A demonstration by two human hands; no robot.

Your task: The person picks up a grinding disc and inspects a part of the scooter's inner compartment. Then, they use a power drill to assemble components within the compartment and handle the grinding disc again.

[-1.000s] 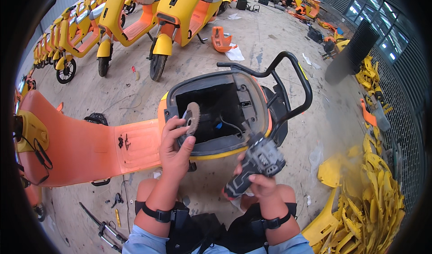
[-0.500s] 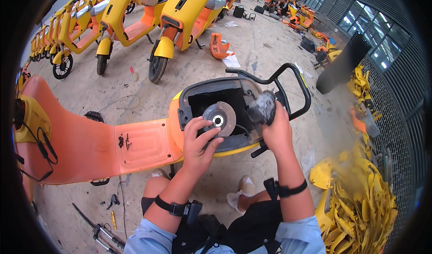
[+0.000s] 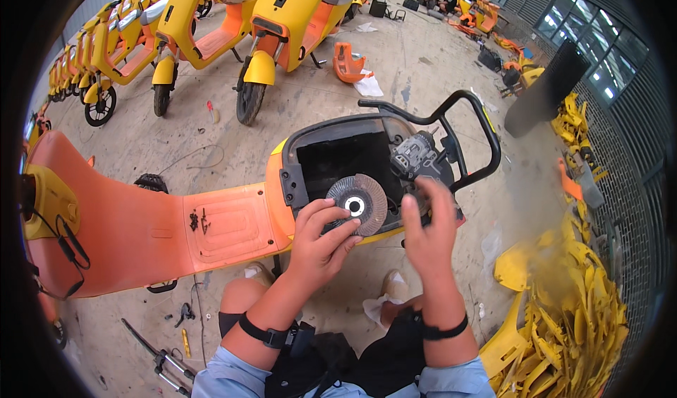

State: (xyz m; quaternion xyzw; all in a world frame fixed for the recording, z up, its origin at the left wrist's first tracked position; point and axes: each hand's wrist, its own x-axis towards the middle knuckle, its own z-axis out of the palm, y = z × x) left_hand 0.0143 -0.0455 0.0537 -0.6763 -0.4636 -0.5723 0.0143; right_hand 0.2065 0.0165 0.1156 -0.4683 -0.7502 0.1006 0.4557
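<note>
Flap disc up, grinder parked.
Your left hand pinched the flap disc; your right hand, fingers loosely spread and empty, hovered just below the angle grinder.

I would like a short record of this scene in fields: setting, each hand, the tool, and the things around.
setting: concrete yard with stripped scooter, orange deck, yellow body, seat compartment open
left hand: holds a round grey flap disc by its edge, at the compartment rim
right hand: open, empty, blurred, just below the grinder
tool: grey angle grinder lying at the compartment's right side, by the black rear rack
around: row of yellow scooters behind; pile of yellow plastic panels at right
</note>
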